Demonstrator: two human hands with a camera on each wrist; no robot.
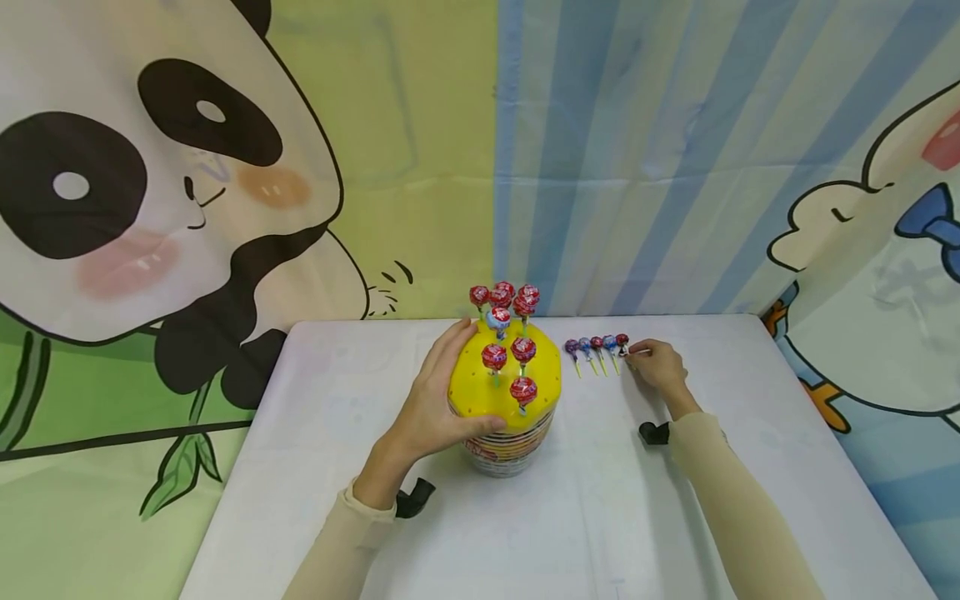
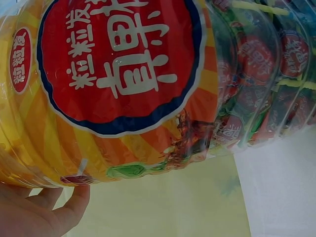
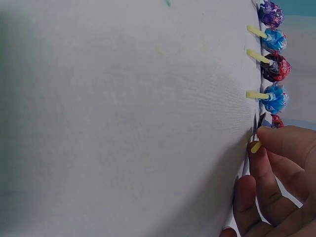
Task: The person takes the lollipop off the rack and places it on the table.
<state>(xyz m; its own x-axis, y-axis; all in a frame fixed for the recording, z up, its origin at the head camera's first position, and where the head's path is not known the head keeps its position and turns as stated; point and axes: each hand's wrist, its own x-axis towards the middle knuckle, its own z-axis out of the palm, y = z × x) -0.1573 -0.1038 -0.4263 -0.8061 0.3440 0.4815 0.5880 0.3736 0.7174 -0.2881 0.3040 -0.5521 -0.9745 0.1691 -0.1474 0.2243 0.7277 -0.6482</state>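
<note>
Red-wrapped lollipop (image 1: 622, 339) beside four other lollipops (image 1: 597, 342) on the worktop (image 1: 592, 500) has its stick (image 3: 256, 147) pinched by the right hand (image 1: 660, 367), while the left hand (image 1: 429, 408) grips a yellow-lidded jar (image 1: 510, 437).

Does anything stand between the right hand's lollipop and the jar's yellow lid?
Along the table, four other lollipops lie between the right hand and the jar. Nothing visible blocks the way above them; the left hand holds the jar's left side.
</note>
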